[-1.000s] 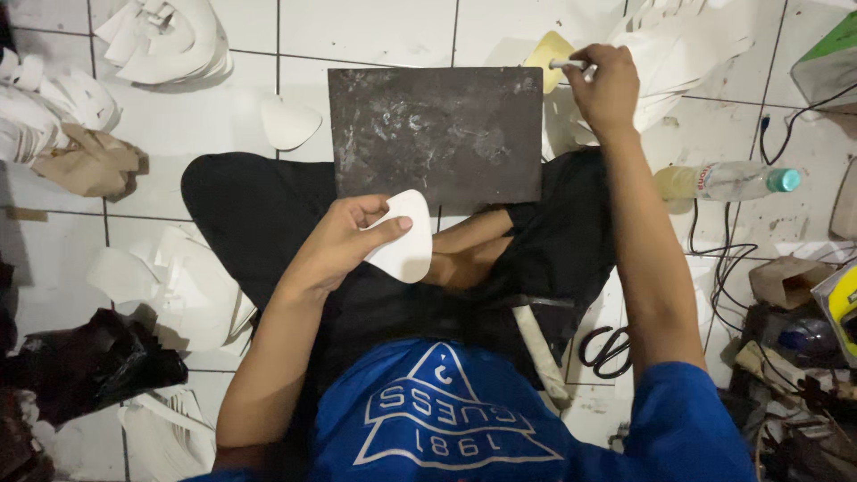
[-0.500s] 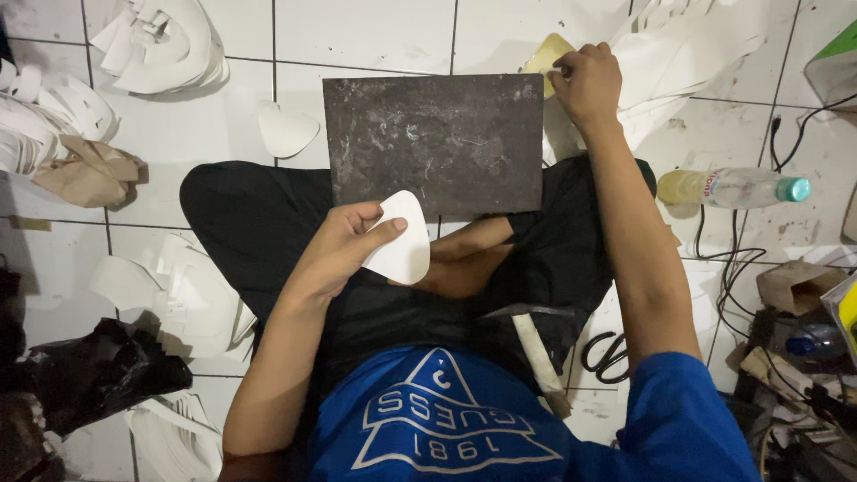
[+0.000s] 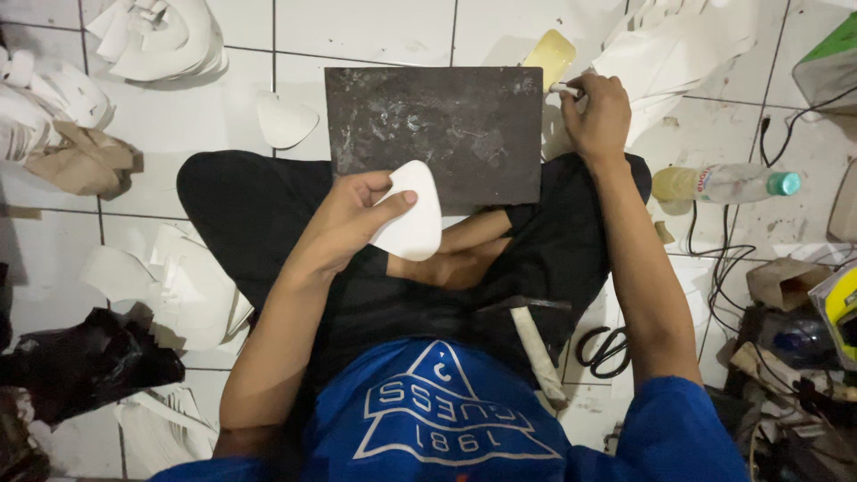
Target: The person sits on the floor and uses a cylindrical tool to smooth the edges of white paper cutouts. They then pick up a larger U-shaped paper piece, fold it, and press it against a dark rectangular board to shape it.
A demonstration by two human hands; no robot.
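Observation:
I sit cross-legged on a white tiled floor with a dark, scuffed rectangular board (image 3: 437, 125) resting against my knees. My left hand (image 3: 353, 219) holds a white rounded piece of cut material (image 3: 412, 214) just over the board's near edge. To the right of the board's far corner, my right hand (image 3: 596, 112) is closed around a small white pen-like tool (image 3: 564, 89). A yellow rounded piece (image 3: 551, 55) lies just beyond that hand.
Piles of white cut pieces lie at the far left (image 3: 161, 36), near left (image 3: 178, 286) and far right (image 3: 678, 36). A plastic bottle (image 3: 723, 183), cables, scissors (image 3: 607, 348) and boxes crowd the right. A black bag (image 3: 80, 361) sits at left.
My right hand has drawn back slightly from the far right pile toward the board's corner. My left hand keeps the white piece in about the same place.

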